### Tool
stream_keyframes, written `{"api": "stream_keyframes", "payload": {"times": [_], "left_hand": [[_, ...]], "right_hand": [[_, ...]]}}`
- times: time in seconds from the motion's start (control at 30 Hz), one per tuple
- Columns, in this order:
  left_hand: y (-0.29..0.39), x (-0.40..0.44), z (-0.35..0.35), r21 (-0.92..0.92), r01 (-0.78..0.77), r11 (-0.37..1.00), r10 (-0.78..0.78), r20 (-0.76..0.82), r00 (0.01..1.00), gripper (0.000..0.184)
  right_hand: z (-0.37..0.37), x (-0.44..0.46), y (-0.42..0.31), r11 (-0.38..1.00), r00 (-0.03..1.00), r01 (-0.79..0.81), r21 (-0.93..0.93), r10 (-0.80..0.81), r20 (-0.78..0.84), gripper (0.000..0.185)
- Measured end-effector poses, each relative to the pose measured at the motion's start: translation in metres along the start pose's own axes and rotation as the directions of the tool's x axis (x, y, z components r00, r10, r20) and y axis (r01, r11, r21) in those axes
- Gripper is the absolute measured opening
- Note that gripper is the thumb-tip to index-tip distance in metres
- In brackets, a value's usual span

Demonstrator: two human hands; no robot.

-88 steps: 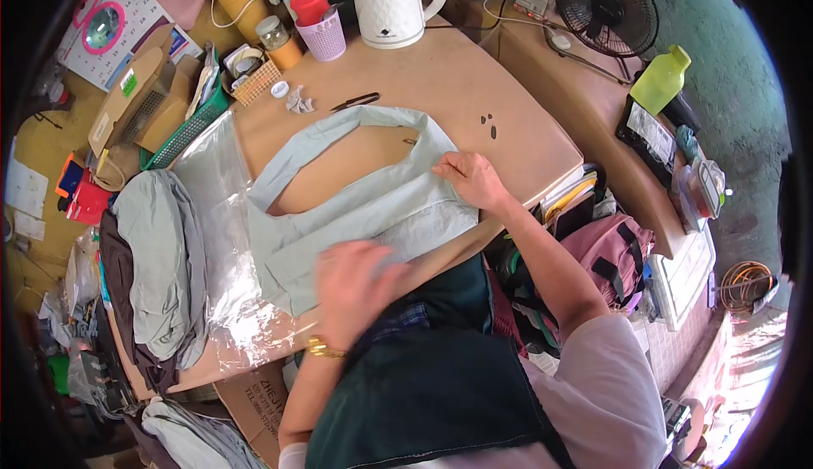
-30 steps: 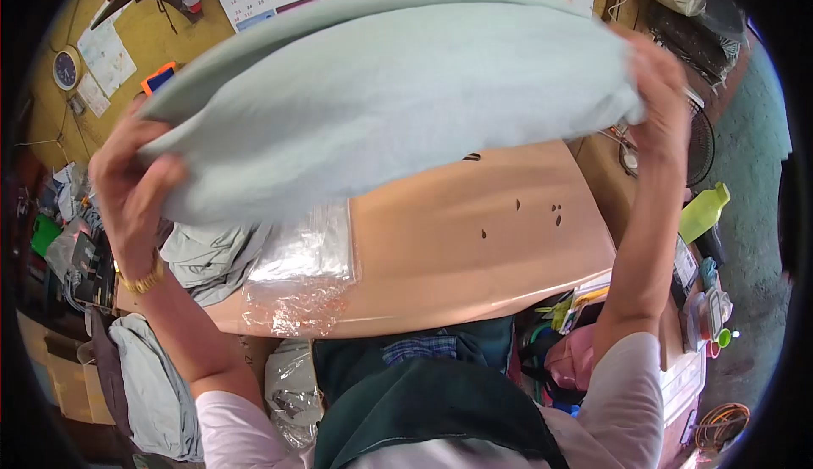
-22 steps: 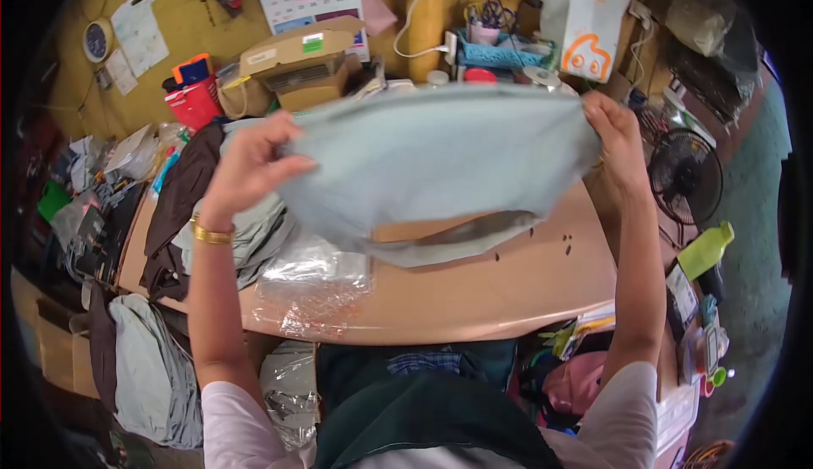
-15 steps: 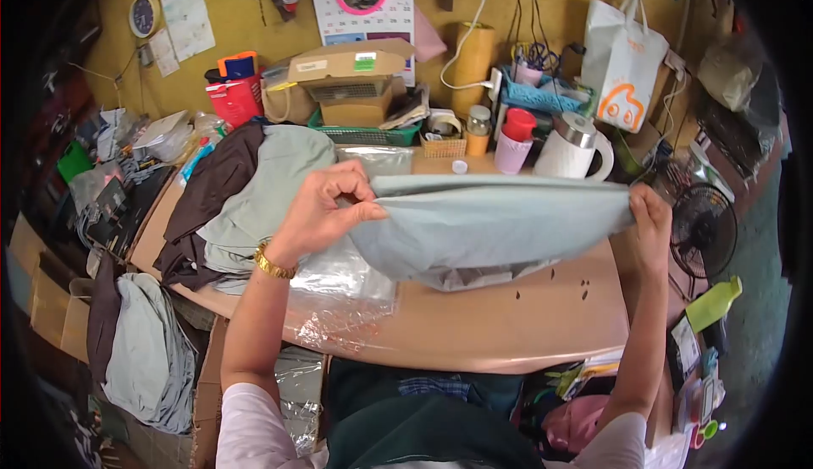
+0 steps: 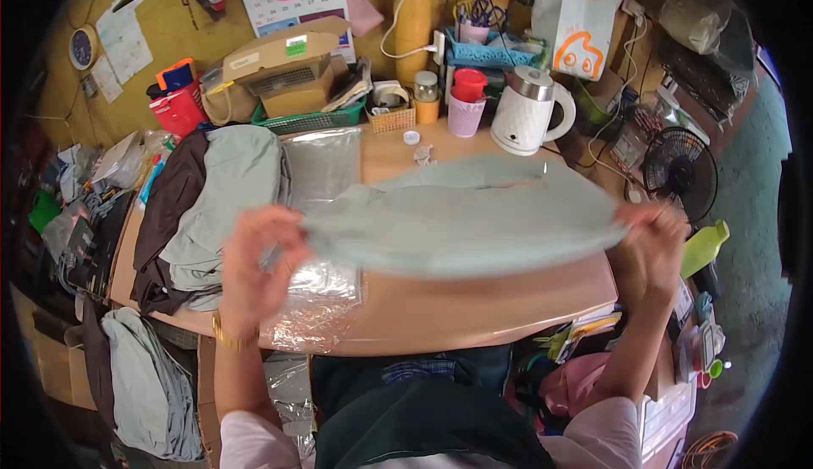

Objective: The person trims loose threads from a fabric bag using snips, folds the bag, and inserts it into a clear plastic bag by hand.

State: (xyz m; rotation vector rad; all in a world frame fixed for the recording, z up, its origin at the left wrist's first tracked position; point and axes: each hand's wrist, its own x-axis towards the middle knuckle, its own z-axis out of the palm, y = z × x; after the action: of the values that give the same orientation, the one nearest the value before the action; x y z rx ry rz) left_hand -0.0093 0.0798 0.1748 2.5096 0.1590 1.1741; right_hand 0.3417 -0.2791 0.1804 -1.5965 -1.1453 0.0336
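Observation:
A pale grey-green cloth (image 5: pixel 474 223), blurred by motion, is stretched out sideways above the table. At its left end, the fingers of my left hand (image 5: pixel 262 266) are closed on a corner; a gold watch or bracelet (image 5: pixel 233 333) is on that wrist. My right hand (image 5: pixel 656 236) pinches the opposite end. The cloth sags a little between the hands. Under its left part lie clear plastic sleeves (image 5: pixel 326 295) on the brown tabletop (image 5: pixel 474 312). To the left rests a pile of similar pale cloth (image 5: pixel 233 173) with dark brown cloth (image 5: pixel 165 202).
Along the back stand a white kettle (image 5: pixel 527 113), a pink cup (image 5: pixel 466 116), a jar (image 5: pixel 426 96) and a green basket with a cardboard box (image 5: pixel 292 88). A black fan (image 5: pixel 680 173) is at the right. More cloth (image 5: pixel 148 384) hangs at lower left.
Both hands have come down and nearer to me with the cloth, which now spreads flatter and shows its upper side. The left hand has shifted left. The camera view has turned a little.

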Motion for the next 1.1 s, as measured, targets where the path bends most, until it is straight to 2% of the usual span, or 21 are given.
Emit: {"api": "stream_keyframes", "payload": {"times": [0.03, 0.1, 0.17, 0.23, 0.3, 0.43, 0.53, 0.57, 0.6, 0.63, 0.67, 0.7, 0.73, 0.77, 0.8, 0.83, 0.87, 0.93, 0.97, 1.03, 1.1], "left_hand": [[0.003, -0.018, 0.004, -0.035, 0.104, 0.994, -0.097, 0.178, 0.979, 0.051], [0.015, -0.040, 0.012, 0.139, 0.242, 0.960, -0.279, 0.475, 0.835, 0.062], [0.014, -0.064, 0.055, 0.253, 0.202, 0.946, -0.299, 0.450, 0.841, 0.067], [0.030, -0.065, 0.120, 0.127, 0.240, 0.962, -0.270, 0.368, 0.890, 0.068], [0.036, -0.057, 0.174, 0.272, 0.164, 0.948, -0.267, 0.402, 0.876, 0.072], [0.005, -0.103, 0.209, 0.369, 0.215, 0.904, -0.380, 0.465, 0.800, 0.078], [0.031, -0.108, 0.174, 0.502, 0.205, 0.840, -0.531, 0.683, 0.502, 0.084], [0.024, -0.097, 0.162, 0.504, 0.203, 0.840, -0.530, 0.678, 0.509, 0.084], [0.012, -0.078, 0.148, 0.251, 0.468, 0.847, -0.488, 0.714, 0.501, 0.083], [0.004, -0.065, 0.142, -0.028, 0.679, 0.734, -0.438, 0.744, 0.505, 0.082], [-0.011, -0.068, 0.162, -0.406, 0.725, 0.556, -0.451, 0.586, 0.673, 0.082], [-0.016, -0.055, 0.175, -0.575, 0.782, 0.240, -0.518, 0.606, 0.604, 0.079], [-0.025, -0.038, 0.187, -0.684, 0.723, -0.096, -0.558, 0.638, 0.530, 0.076], [-0.045, -0.030, 0.201, -0.686, 0.721, -0.093, -0.560, 0.635, 0.532, 0.076], [-0.071, -0.026, 0.217, -0.687, 0.532, -0.496, -0.555, 0.721, 0.413, 0.071], [-0.087, -0.024, 0.222, -0.566, 0.224, -0.793, -0.489, 0.812, 0.320, 0.066], [-0.092, -0.024, 0.215, -0.568, 0.225, -0.792, -0.489, 0.810, 0.322, 0.066], [-0.100, -0.030, 0.201, -0.747, -0.064, -0.662, -0.741, 0.640, 0.202, 0.059], [-0.103, -0.034, 0.202, -0.746, -0.066, -0.662, -0.742, 0.641, 0.197, 0.059], [-0.109, -0.053, 0.208, -0.793, -0.007, -0.609, -0.732, 0.558, 0.391, 0.055], [-0.120, -0.066, 0.216, -0.806, 0.013, -0.592, -0.743, 0.551, 0.380, 0.052]], "right_hand": [[0.006, -0.023, 0.006, 0.989, 0.982, -0.145, 0.036, 0.139, 0.125, 0.024], [0.022, -0.034, 0.003, 0.969, 0.925, -0.031, -0.245, 0.121, 0.360, 0.031], [0.064, -0.056, 0.034, 0.943, 0.969, -0.199, -0.268, 0.230, 0.089, 0.040], [0.124, -0.064, 0.062, 0.896, 0.996, -0.075, -0.437, 0.088, 0.009, 0.055], [0.180, -0.065, 0.075, 0.684, 0.994, 0.001, -0.729, 0.080, 0.077, 0.071], [0.193, -0.090, 0.106, 0.613, 0.955, 0.049, -0.789, 0.203, 0.216, 0.078], [0.173, -0.098, 0.093, 0.673, 0.893, 0.106, -0.732, 0.259, 0.367, 0.076], [0.164, -0.094, 0.092, 0.775, 0.864, -0.016, -0.631, 0.329, 0.382, 0.076], [0.160, -0.089, 0.093, 0.846, 0.824, -0.144, -0.514, 0.390, 0.411, 0.077], [0.164, -0.076, 0.093, 0.847, 0.823, -0.143, -0.512, 0.389, 0.414, 0.077], [0.172, -0.054, 0.092, 0.886, 0.834, -0.454, -0.090, 0.458, 0.309, 0.081], [0.182, -0.033, 0.091, 0.700, 0.794, -0.606, 0.378, 0.560, 0.237, 0.085], [0.199, -0.016, 0.102, 0.450, 0.740, -0.623, 0.640, 0.605, 0.295, 0.088], [0.214, -0.003, 0.123, 0.142, 0.691, -0.564, 0.814, 0.621, 0.370, 0.091], [0.219, 0.010, 0.146, 0.140, 0.693, -0.562, 0.815, 0.618, 0.372, 0.091], [0.219, 0.022, 0.172, -0.088, 0.626, -0.409, 0.908, 0.697, 0.350, 0.091], [0.214, 0.027, 0.187, -0.290, 0.542, -0.203, 0.935, 0.762, 0.354, 0.091], [0.187, 0.015, 0.186, -0.248, 0.584, -0.085, 0.965, 0.772, 0.250, 0.090], [0.179, 0.010, 0.184, -0.206, 0.615, 0.039, 0.978, 0.776, 0.139, 0.090], [0.182, 0.001, 0.178, -0.167, 0.646, 0.029, 0.986, 0.756, 0.109, 0.088], [0.183, -0.002, 0.180, -0.126, 0.684, 0.018, 0.992, 0.725, 0.080, 0.087]]}}
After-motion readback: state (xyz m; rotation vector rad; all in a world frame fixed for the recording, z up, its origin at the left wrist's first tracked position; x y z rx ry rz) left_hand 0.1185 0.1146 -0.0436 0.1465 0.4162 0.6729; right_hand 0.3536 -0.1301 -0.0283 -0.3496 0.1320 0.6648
